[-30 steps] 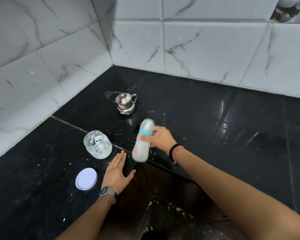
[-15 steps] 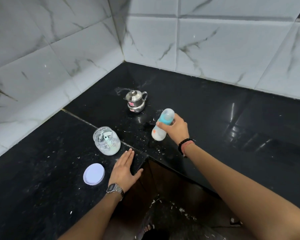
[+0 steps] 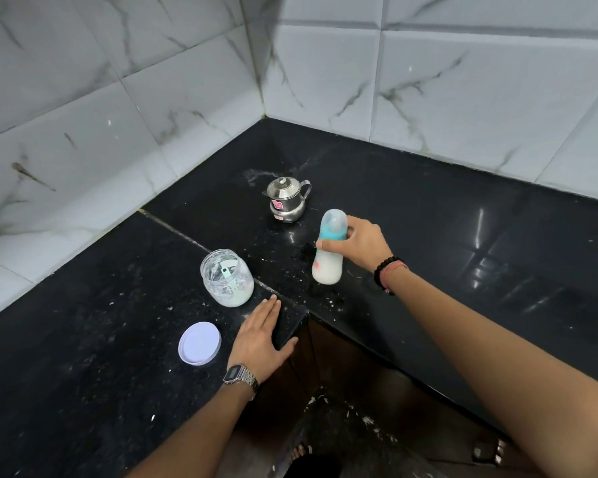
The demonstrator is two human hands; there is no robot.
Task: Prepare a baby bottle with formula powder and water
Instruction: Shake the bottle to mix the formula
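Glossy black stone counter, shiny metal pot

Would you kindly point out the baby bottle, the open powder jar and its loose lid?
baby bottle (image 3: 327, 267), head view, on its milky lower body.
powder jar (image 3: 229, 288), head view, on its glass side wall.
lid (image 3: 199, 343), head view, on its flat middle.

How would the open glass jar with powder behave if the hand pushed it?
The glass jar would probably slide on the glossy counter. Its squat shape suggests little tipping. It stands lidless, so a knock might spill powder.
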